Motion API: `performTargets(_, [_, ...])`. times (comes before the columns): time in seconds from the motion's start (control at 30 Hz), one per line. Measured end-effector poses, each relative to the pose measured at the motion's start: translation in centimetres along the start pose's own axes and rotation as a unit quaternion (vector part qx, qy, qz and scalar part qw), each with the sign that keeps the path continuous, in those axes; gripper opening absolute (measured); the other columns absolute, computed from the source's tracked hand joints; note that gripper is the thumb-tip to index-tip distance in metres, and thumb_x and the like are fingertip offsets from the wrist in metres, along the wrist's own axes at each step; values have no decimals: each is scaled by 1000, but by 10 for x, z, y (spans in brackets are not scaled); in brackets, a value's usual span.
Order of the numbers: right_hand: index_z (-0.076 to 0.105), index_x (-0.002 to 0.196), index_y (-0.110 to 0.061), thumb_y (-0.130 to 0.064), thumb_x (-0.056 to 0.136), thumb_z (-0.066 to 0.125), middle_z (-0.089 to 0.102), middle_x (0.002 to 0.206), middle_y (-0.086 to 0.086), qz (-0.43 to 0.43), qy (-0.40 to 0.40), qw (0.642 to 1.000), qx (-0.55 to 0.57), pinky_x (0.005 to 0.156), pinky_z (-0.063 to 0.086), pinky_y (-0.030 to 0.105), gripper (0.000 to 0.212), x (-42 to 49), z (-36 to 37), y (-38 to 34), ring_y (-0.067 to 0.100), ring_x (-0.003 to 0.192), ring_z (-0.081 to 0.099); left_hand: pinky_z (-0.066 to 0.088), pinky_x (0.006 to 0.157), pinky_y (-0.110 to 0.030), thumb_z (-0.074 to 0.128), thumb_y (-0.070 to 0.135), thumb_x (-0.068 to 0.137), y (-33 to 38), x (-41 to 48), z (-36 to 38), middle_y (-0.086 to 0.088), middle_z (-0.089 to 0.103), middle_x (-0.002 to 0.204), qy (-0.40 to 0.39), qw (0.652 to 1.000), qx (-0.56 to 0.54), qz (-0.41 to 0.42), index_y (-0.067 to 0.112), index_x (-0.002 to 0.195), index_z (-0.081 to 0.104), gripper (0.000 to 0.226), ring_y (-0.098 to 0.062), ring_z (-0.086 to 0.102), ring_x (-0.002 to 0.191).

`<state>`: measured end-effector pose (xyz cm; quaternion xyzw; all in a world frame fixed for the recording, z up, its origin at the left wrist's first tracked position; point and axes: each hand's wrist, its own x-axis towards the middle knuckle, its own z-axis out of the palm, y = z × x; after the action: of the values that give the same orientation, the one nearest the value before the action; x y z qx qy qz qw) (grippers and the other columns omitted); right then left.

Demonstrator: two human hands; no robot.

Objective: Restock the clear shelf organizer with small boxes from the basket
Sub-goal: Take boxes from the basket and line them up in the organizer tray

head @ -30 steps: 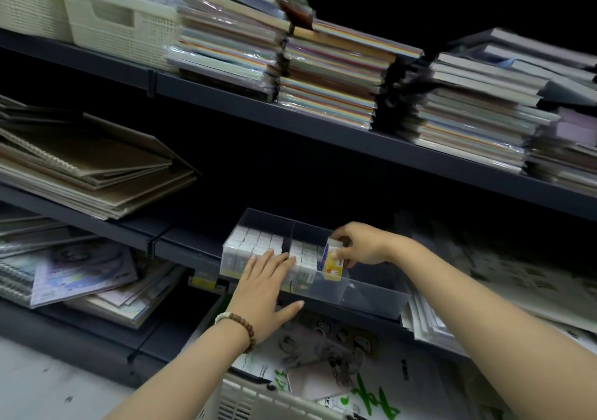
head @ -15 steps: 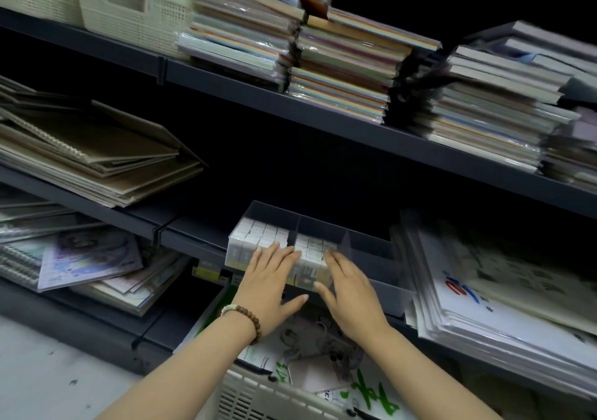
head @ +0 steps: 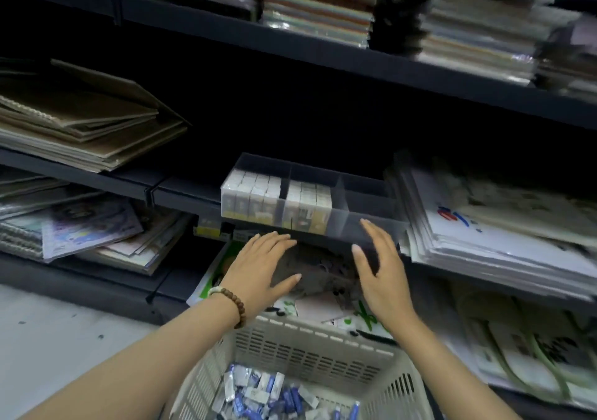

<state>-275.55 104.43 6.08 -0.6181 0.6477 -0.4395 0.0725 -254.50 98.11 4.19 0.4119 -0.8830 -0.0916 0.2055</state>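
Both forearms reach forward from the lower frame edge, bare. Left hand [head: 258, 266]: palm down, fingers straight and close together, thumb spread to the right, holding nothing. Beaded bracelet [head: 231, 303] on left wrist. Right hand [head: 381, 269]: fingers extended and slightly spread, palm facing left and down, empty. Hands apart, not touching.

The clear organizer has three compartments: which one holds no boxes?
The right-hand compartment, nearest the right hand: it shows only bare clear walls, while the left compartment and middle compartment hold rows of small boxes.
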Motion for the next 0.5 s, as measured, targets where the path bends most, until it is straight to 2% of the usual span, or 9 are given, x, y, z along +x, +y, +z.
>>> performTargets(0.1, [47, 133, -23, -29, 95, 48, 43, 134, -14, 78, -18, 996, 39, 102, 31, 16, 38, -47, 13, 32, -1, 123, 39, 6, 116, -26, 41, 54, 91, -2, -25, 25, 9, 21, 152, -117, 993, 0, -32, 26, 146, 19, 65, -9, 17, 140])
performTargets(0.13, [49, 131, -20, -23, 95, 50, 45, 133, -10, 104, -50, 993, 33, 101, 31, 17, 36, -64, 20, 46, 2, 121, 42, 11, 116, -28, 42, 54, 91, -2, -33, 35, 7, 21, 152, -160, 986, 3, -45, 25, 147, 17, 67, -11, 19, 140])
performTargets(0.2, [49, 130, -19, -21, 95, 51, 44, 137, -3, 169, -164, 972, 12, 101, 32, 18, 35, -100, 35, 76, 8, 122, 43, 18, 114, -31, 43, 55, 90, -3, -46, 57, 2, 23, 153, -243, 967, 5, -72, 24, 148, 14, 71, -16, 22, 140])
performTargets(0.27, [46, 133, -15, -25, 96, 51, 43, 141, 1, 239, -281, 930, -16, 101, 34, 21, 39, -138, 51, 110, 14, 126, 44, 22, 113, -34, 43, 56, 90, -4, -57, 83, -2, 23, 153, -307, 947, 15, -98, 21, 148, 13, 74, -20, 24, 139])
performTargets(0.33, [45, 136, -11, -24, 96, 51, 43, 142, 6, 317, -346, 883, -16, 96, 36, 19, 42, -174, 64, 140, 18, 126, 46, 28, 110, -33, 43, 55, 91, -4, -69, 112, -4, 24, 153, -345, 930, 7, -126, 18, 148, 16, 73, -22, 28, 138])
performTargets(0.43, [44, 137, -4, -20, 95, 54, 41, 145, 10, 425, -390, 817, 19, 101, 36, 24, 46, -219, 78, 172, 22, 130, 44, 30, 108, -30, 49, 47, 91, -6, -96, 158, -5, 31, 150, -373, 905, -76, -191, 15, 145, 25, 67, -21, 33, 135])
performTargets(0.5, [44, 135, 0, -21, 93, 58, 43, 143, 14, 468, -397, 790, 12, 105, 36, 30, 50, -239, 83, 190, 25, 129, 45, 30, 107, -26, 51, 41, 92, -8, -116, 188, -5, 36, 147, -402, 880, -114, -225, 13, 141, 31, 61, -19, 36, 133])
